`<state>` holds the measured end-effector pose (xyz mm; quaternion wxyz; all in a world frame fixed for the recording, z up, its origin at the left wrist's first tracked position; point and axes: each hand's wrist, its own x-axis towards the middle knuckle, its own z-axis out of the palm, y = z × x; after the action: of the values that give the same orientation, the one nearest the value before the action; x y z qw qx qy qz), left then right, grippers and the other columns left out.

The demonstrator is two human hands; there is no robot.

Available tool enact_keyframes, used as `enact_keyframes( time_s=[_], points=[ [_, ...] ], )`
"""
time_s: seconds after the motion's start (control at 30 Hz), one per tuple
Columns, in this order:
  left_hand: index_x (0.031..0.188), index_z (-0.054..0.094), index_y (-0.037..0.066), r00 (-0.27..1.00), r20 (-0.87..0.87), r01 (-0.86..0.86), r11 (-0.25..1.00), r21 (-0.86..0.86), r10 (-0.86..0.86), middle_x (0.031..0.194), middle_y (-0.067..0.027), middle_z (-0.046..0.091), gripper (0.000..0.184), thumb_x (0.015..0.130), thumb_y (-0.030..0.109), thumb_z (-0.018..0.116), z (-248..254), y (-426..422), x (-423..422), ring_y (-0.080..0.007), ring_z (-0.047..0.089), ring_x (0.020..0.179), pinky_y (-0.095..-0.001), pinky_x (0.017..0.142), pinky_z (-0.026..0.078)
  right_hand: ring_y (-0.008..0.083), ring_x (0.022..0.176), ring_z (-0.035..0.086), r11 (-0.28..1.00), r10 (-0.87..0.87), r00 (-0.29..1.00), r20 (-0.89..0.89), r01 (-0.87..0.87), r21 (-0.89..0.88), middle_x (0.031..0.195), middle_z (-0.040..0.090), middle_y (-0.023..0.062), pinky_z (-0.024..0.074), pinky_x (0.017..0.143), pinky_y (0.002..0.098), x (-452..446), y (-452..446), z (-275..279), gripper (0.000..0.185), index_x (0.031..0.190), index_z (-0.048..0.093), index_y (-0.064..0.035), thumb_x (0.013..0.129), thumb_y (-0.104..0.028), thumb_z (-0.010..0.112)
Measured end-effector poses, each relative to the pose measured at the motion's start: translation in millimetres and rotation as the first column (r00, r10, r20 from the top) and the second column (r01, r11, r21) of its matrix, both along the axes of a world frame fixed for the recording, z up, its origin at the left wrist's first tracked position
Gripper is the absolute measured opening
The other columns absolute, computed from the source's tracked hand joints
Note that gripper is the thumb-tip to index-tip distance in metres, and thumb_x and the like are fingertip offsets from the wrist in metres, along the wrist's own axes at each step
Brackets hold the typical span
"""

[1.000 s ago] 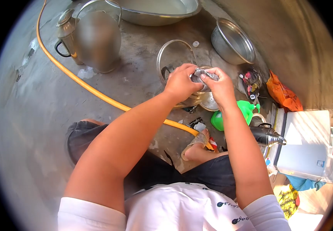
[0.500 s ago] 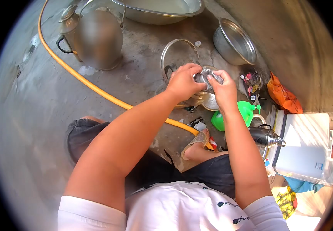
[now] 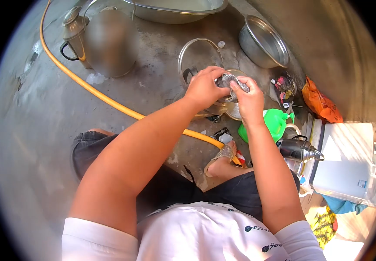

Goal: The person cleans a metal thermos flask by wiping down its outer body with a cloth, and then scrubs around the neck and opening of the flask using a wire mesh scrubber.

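My left hand (image 3: pixel 206 88) is closed round a small round metal piece (image 3: pixel 225 82), largely hidden by the fingers. A silvery mesh scourer (image 3: pixel 240 85) is pinched in my right hand (image 3: pixel 251 101) and presses against that piece. Both hands are close together above the floor. Behind and beneath them lie a glass lid with a metal rim (image 3: pixel 180 65) and a shallow metal dish (image 3: pixel 233 111), partly covered by the hands.
A yellow hose (image 3: pixel 109 102) curves across the floor. Around stand a thermos (image 3: pixel 74 35), a large basin (image 3: pixel 175 16), a metal pot (image 3: pixel 264 42), a green bottle (image 3: pixel 275 123), a dark kettle (image 3: pixel 293 148), an orange bag (image 3: pixel 319 101) and a white box (image 3: pixel 343 158).
The whole view has shifted slightly. Both hands keep their hold, and the scourer has changed its angle and shape a little against the metal piece.
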<state>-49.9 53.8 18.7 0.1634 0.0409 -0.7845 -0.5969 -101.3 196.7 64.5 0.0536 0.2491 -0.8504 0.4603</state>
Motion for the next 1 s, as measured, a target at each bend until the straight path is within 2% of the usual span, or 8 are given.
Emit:
enact_keyframes(
  time_s=[0.1,0.2,0.23,0.53,0.6,0.67,0.73,1.0],
  points=[
    [0.112,0.066,0.01,0.998,0.011,-0.061,0.998,-0.012,0.061,0.123,-0.0059,0.06,0.046,0.071,0.028,0.075,3,2,-2,-0.0277,0.054,0.116,-0.0391,0.1,0.041,0.0142,0.094,0.058,0.992,-0.124,0.934,0.335,0.129,0.007,0.103,0.063,0.0086,0.0458,0.082,0.0281,-9,-11,18,0.016,0.093,0.067,-0.0019,0.082,-0.011,0.073],
    [0.112,0.066,0.01,0.997,-0.006,-0.078,0.997,-0.024,0.078,0.123,-0.0058,0.06,0.047,0.07,0.029,0.076,-3,2,-2,-0.028,0.054,0.116,-0.0392,0.1,0.041,0.014,0.093,0.059,0.989,-0.029,0.938,0.345,0.078,-0.128,0.101,0.064,0.0084,0.0462,0.081,0.0282,3,-5,7,0.016,0.093,0.066,-0.0013,0.082,-0.011,0.073],
    [0.112,0.066,0.01,0.996,0.0,-0.09,0.996,-0.024,0.09,0.123,-0.0058,0.06,0.047,0.07,0.029,0.076,-2,-1,-2,-0.028,0.054,0.116,-0.0392,0.1,0.041,0.0139,0.094,0.059,0.997,-0.012,0.99,0.141,0.022,-0.069,0.101,0.063,0.0083,0.0465,0.081,0.0282,12,-3,2,0.016,0.093,0.066,-0.0007,0.082,-0.01,0.073],
    [0.113,0.065,0.009,0.997,-0.006,-0.079,0.997,-0.017,0.079,0.123,-0.0055,0.06,0.049,0.07,0.029,0.076,-3,2,-1,-0.0276,0.053,0.118,-0.0391,0.102,0.039,0.0104,0.086,0.06,0.986,-0.035,0.951,0.308,0.083,-0.142,0.091,0.068,0.0042,0.0468,0.079,0.0257,1,-6,0,0.014,0.095,0.067,-0.0012,0.084,-0.01,0.071],
    [0.114,0.065,0.007,0.998,0.009,-0.062,0.998,-0.016,0.062,0.123,-0.0059,0.06,0.049,0.071,0.029,0.075,-3,-1,-2,-0.0275,0.053,0.118,-0.039,0.101,0.04,0.0101,0.084,0.059,0.996,-0.009,1.0,-0.026,0.006,-0.092,0.09,0.067,0.0038,0.0466,0.078,0.0254,12,0,-14,0.014,0.095,0.067,-0.0012,0.084,-0.009,0.07],
    [0.113,0.065,0.007,0.998,-0.013,-0.063,0.998,-0.029,0.063,0.124,-0.006,0.06,0.048,0.071,0.028,0.074,-1,1,-1,-0.0276,0.053,0.118,-0.0389,0.101,0.04,0.0099,0.083,0.058,0.986,-0.012,0.999,0.036,0.018,-0.164,0.09,0.067,0.0037,0.0463,0.077,0.0251,10,-5,-9,0.014,0.096,0.066,-0.0008,0.084,-0.008,0.07],
    [0.113,0.065,0.008,1.0,0.007,-0.027,1.0,-0.003,0.027,0.123,-0.0065,0.06,0.047,0.071,0.027,0.074,1,2,-1,-0.0279,0.053,0.118,-0.0387,0.101,0.04,0.0098,0.084,0.058,0.958,-0.023,0.941,0.338,0.117,-0.263,0.091,0.068,0.0041,0.0463,0.077,0.0248,-5,-10,1,0.016,0.097,0.066,-0.0005,0.085,-0.009,0.07],
    [0.111,0.066,0.009,1.0,-0.011,-0.016,1.0,-0.021,0.016,0.124,-0.0056,0.059,0.045,0.071,0.027,0.074,4,-3,5,-0.0274,0.053,0.117,-0.0387,0.101,0.039,0.0121,0.094,0.06,0.953,0.011,0.985,0.171,0.042,-0.3,0.096,0.067,0.0053,0.0476,0.084,0.0259,15,0,-19,0.017,0.101,0.065,0.0003,0.086,-0.007,0.069]
  ],
)
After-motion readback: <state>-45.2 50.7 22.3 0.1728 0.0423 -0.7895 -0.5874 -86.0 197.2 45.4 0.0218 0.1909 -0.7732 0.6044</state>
